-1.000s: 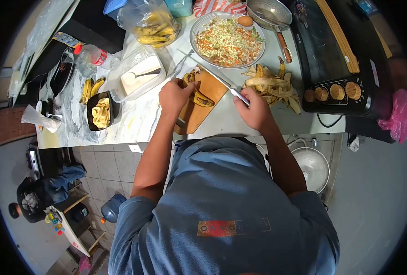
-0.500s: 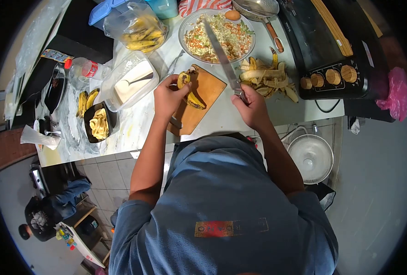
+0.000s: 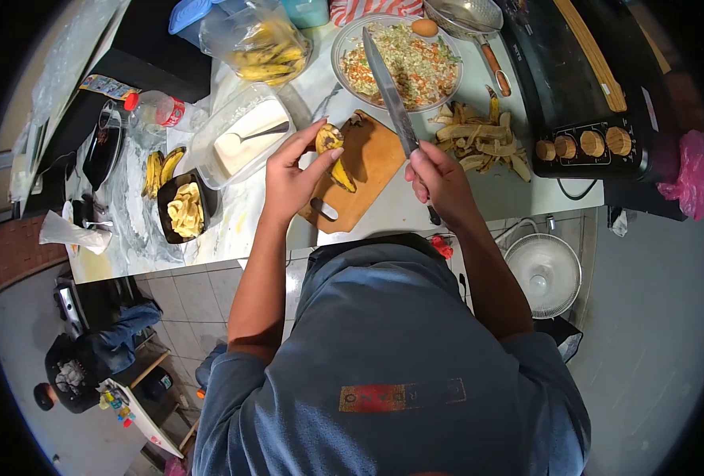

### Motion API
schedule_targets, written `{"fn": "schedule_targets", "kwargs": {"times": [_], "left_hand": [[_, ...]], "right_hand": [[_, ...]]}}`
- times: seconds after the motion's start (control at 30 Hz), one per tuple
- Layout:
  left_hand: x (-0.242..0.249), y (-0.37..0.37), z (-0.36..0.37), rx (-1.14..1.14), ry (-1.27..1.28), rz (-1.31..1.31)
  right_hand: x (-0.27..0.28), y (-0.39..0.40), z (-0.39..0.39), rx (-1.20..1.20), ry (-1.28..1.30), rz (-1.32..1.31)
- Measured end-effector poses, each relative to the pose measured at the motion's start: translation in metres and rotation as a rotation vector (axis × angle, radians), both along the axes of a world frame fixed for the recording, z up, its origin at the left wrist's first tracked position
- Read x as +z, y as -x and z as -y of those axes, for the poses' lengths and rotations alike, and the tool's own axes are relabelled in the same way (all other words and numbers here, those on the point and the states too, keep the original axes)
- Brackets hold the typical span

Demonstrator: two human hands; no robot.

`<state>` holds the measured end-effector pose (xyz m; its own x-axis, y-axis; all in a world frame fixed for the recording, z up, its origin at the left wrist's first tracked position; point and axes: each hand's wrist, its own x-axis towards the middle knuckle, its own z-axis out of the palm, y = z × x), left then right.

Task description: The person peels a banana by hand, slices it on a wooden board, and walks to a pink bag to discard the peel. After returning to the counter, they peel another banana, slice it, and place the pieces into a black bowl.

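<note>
My left hand (image 3: 292,170) is closed on a yellow banana (image 3: 342,176) with dark spots, its peel still on and its upper end toward my thumb and fingertips. Beneath it lies a wooden cutting board (image 3: 372,163) with a handle slot. My right hand (image 3: 446,184) grips a long kitchen knife (image 3: 385,83), blade pointing up and away over the bowl's edge, apart from the banana. Right of the board is a pile of banana peels (image 3: 487,139). A square black bowl (image 3: 164,213) at the left holds peeled banana pieces (image 3: 184,210).
A bowl (image 3: 338,67) of chopped vegetables with an egg (image 3: 424,28) stands behind the board. Left are a plastic tub (image 3: 209,163) of white batter with a spoon, a bottle (image 3: 152,111) and bagged bananas (image 3: 269,59). A stove (image 3: 590,178) stands right. Another person (image 3: 78,369) is at lower left.
The view has shifted slightly, moving the counter items rightward. My right hand has turned on the knife, and the handle's end now shows below it. My left hand still holds the banana.
</note>
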<state>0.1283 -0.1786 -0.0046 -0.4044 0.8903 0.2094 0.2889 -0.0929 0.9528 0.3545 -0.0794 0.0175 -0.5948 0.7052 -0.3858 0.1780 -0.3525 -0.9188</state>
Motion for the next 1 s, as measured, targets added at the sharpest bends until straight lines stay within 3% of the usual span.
{"fn": "schedule_targets", "kwargs": {"times": [0.1, 0.2, 0.27, 0.43, 0.73, 1.0], "left_hand": [[0.011, -0.001, 0.001, -0.031, -0.055, 0.023], [0.024, -0.007, 0.004, 0.068, -0.009, 0.191], [0.029, -0.007, 0.006, 0.063, -0.050, 0.226], [0.032, -0.003, 0.006, 0.016, -0.216, 0.275], [0.043, -0.001, 0.008, 0.048, -0.235, 0.398], [0.046, 0.004, 0.008, 0.029, -0.251, 0.332]], "right_hand": [[0.012, 0.006, 0.003, -0.033, 0.115, -0.188], [0.032, 0.012, 0.011, -0.028, 0.036, -0.210], [0.043, 0.015, 0.013, 0.123, -0.154, -0.230], [0.080, 0.025, 0.017, 0.163, -0.129, -0.194], [0.093, 0.046, 0.020, 0.250, -0.098, -0.215], [0.100, 0.054, 0.013, 0.313, -0.129, -0.132]]}}
